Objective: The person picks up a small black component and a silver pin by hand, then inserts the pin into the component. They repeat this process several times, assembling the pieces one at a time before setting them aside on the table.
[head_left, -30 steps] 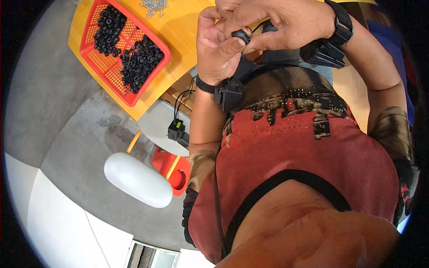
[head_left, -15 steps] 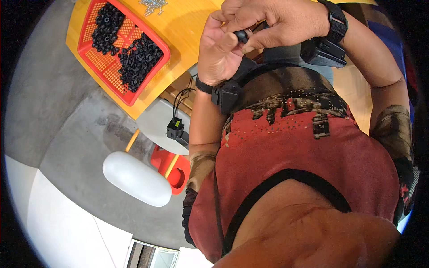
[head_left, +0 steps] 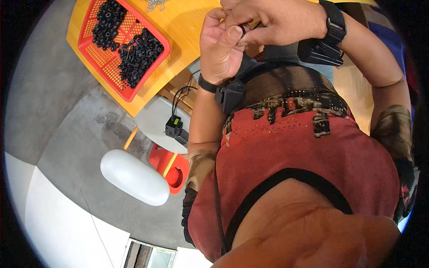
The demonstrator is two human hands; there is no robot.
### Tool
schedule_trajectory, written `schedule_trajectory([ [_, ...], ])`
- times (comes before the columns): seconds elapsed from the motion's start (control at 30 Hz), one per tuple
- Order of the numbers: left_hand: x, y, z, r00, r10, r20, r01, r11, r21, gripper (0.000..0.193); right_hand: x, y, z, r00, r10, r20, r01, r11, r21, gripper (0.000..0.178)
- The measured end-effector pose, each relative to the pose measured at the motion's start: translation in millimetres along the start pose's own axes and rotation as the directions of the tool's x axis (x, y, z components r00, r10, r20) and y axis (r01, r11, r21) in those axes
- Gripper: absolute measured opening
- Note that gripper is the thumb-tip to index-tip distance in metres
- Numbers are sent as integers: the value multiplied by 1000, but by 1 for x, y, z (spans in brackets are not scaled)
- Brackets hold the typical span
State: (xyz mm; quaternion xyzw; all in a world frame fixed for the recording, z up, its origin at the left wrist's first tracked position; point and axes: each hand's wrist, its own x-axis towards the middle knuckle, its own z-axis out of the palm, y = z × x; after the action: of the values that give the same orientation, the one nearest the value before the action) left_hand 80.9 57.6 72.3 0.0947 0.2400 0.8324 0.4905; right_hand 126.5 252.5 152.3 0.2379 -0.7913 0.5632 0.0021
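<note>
My left hand point(head_left: 220, 51) and my right hand point(head_left: 279, 22) meet at the top of the view, above the table's near edge. Between their fingertips is a small black rounded part point(head_left: 243, 29), mostly covered by my left thumb and right fingers. Both hands are closed on it. Left of them, an orange-red plastic basket point(head_left: 159, 73) rests on the table. One heap of black ring-shaped parts point(head_left: 107, 24) fills its far side, and a heap of smaller black pieces point(head_left: 139, 56) lies in its nearer side.
A few small silver metal pieces point(head_left: 155, 4) lie on the yellow table point(head_left: 183, 27) beyond the basket. Below the table's corner are a white chair point(head_left: 134, 177) with yellow legs, a red stool-like object point(head_left: 176, 178) and a black box with cables point(head_left: 173, 127).
My left thumb has shifted over the black part, so less of it shows. My hands remain together in nearly the same place.
</note>
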Motion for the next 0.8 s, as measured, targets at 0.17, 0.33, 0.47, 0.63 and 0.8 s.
schedule_trajectory([
  [0.17, -3, -6, -3, 992, 103, -68, -94, 987, 128, 33, 1, 1, 0, 981, 193, 36, -184, 968, -172, 19],
  [0.33, -2, -5, 1, 990, 114, -85, -97, 978, 183, 34, -7, 16, 4, 992, 128, -12, -128, 992, -7, 19],
  [0.47, 2, -2, 6, 992, 43, -115, -48, 998, -38, 37, -6, 14, 6, 991, 129, -37, -114, 957, 267, 16],
  [0.63, 0, 7, 0, 999, -2, -39, 1, 1000, -21, 39, -4, 27, 0, 980, 181, 78, -196, 942, 274, 17],
  [0.8, -1, 9, 9, 997, -61, -47, 55, 991, -121, 45, 1, 27, -2, 997, -77, 25, 74, 992, 104, 17],
])
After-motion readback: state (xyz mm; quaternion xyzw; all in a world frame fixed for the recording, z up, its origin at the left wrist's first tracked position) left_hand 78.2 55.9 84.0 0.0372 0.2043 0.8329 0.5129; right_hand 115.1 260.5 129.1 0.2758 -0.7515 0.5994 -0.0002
